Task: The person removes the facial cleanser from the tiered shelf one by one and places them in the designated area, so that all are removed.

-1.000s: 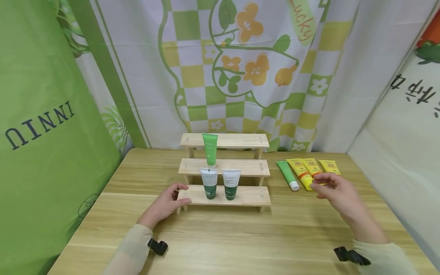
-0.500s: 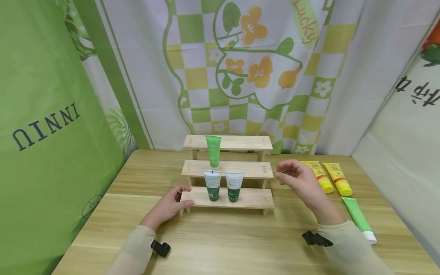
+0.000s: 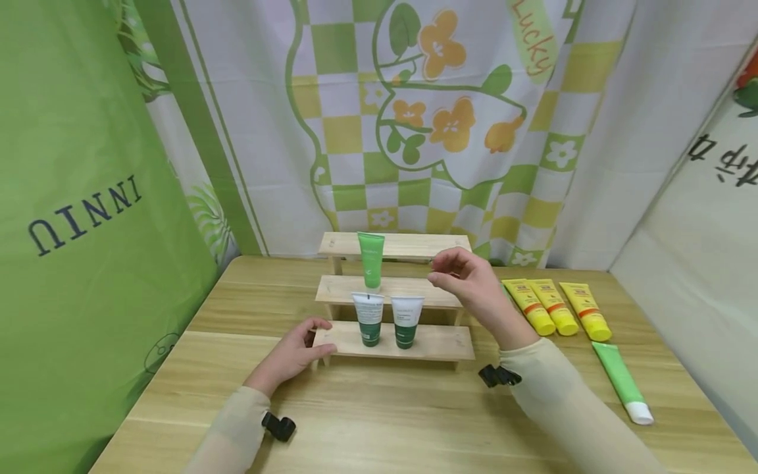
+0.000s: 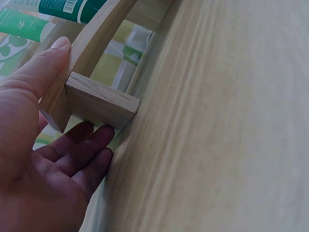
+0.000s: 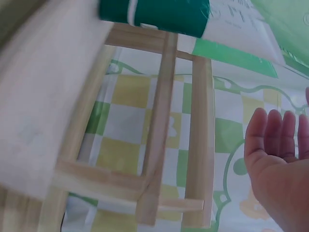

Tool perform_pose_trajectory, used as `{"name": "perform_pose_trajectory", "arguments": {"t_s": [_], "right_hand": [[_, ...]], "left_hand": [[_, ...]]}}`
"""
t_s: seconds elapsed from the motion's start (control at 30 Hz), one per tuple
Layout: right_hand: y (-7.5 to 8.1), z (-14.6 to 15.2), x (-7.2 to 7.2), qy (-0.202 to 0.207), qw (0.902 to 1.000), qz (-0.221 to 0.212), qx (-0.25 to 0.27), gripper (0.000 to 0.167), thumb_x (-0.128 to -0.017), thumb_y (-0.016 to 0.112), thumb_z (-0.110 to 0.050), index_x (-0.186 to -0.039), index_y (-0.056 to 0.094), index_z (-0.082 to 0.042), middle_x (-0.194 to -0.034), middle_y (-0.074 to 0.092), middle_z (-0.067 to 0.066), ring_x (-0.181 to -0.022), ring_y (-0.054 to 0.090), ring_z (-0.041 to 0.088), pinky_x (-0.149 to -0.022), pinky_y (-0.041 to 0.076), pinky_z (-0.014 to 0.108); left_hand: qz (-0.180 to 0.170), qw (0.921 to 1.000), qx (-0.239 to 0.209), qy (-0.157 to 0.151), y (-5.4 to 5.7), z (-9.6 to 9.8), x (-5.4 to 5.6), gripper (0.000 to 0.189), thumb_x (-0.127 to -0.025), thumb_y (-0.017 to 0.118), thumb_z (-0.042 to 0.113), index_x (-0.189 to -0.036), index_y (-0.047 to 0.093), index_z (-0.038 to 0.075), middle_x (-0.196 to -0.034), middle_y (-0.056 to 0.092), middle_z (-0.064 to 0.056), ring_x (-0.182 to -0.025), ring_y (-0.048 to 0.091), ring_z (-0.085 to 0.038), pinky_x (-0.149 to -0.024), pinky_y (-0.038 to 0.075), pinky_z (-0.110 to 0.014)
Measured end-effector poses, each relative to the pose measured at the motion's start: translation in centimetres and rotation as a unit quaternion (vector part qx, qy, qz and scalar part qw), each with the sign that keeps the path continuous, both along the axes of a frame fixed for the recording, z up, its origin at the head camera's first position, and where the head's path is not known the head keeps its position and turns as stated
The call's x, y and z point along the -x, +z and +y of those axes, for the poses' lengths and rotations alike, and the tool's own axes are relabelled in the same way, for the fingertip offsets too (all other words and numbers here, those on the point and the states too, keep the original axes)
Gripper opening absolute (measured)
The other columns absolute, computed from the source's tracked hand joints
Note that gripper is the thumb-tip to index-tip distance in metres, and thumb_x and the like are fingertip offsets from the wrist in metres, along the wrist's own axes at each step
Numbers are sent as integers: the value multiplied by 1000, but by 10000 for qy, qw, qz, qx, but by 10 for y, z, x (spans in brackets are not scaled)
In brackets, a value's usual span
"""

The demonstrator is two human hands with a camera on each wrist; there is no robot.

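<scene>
A three-step wooden stand (image 3: 441,339) rises from the table. My left hand (image 3: 289,359) grips the left end of its lowest step; in the left wrist view the thumb (image 4: 46,65) lies along the step's edge, the other fingers by the leg. A green tube (image 3: 371,260) stands upright on the middle step. On the lowest step are two white and dark-green tubes, one on the left (image 3: 368,320) and one on the right (image 3: 406,322). Over the stand's right side hovers my right hand (image 3: 474,283), fingers loosely curved, with nothing seen in it.
To the right lie three yellow tubes (image 3: 556,309) with orange bands. A green tube (image 3: 622,382) with a white cap lies nearer the front right; another green tube is mostly hidden behind my right arm. A patterned curtain (image 3: 450,191) hangs behind the table (image 3: 385,421).
My right hand has moved left, from beside the yellow tubes to the stand's right side. The front-right green tube has come out from behind the arm. My left hand stays on the stand.
</scene>
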State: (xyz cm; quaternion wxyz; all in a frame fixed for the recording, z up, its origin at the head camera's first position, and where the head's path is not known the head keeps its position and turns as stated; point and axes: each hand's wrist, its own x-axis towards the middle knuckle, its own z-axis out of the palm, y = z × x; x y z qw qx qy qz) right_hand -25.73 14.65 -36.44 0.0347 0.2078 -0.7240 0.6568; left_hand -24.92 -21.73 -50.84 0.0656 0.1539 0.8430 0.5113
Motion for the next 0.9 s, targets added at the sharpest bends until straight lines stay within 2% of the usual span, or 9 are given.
{"name": "perform_pose_trajectory", "arguments": {"t_s": [0.13, 0.3, 0.57, 0.73, 0.9], "right_hand": [[3, -11, 13, 190, 9996, 143, 135, 28, -88, 73, -6, -110, 59, 4, -109, 59, 23, -92, 61, 22, -78, 52, 29], [2, -25, 29, 265, 9994, 179, -119, 27, -88, 74, -7, -109, 60, 3, -111, 59, 27, -94, 61, 24, -78, 52, 30], [7, -43, 49, 207, 9961, 170, -837, 33, -87, 78, -19, -111, 62, -3, -112, 64, 16, -101, 60, 25, -83, 50, 35], [10, -52, 56, 327, 9953, 102, -901, 33, -87, 77, -17, -113, 62, -4, -114, 63, 15, -104, 60, 25, -86, 50, 39], [12, -61, 62, 283, 9947, 20, -993, 31, -87, 77, -17, -113, 62, -8, -111, 64, 11, -103, 60, 23, -86, 50, 40]], "left_hand": [[-64, 10000, 20, -7, 0, 1, -1, 46, -87, 77, 33, -122, 54, 15, -107, 63, -9, -87, 59, -20, -76, 47, -35], [-123, 9999, 107, 52, -1, 0, -3, 46, -86, 77, 35, -122, 54, 17, -107, 62, -8, -87, 58, -20, -76, 46, -35], [-71, 9999, 106, 99, 3, -1, -4, 45, -87, 77, 32, -122, 54, 16, -110, 62, -9, -88, 59, -20, -78, 46, -36], [-113, 9999, -28, 34, 5, -1, -5, 44, -87, 77, 28, -122, 54, 14, -109, 63, -9, -89, 59, -19, -77, 47, -34], [-170, 9998, -59, 6, 7, 0, -4, 45, -87, 77, 28, -123, 53, 15, -106, 63, -9, -88, 60, -20, -76, 47, -36]]}}
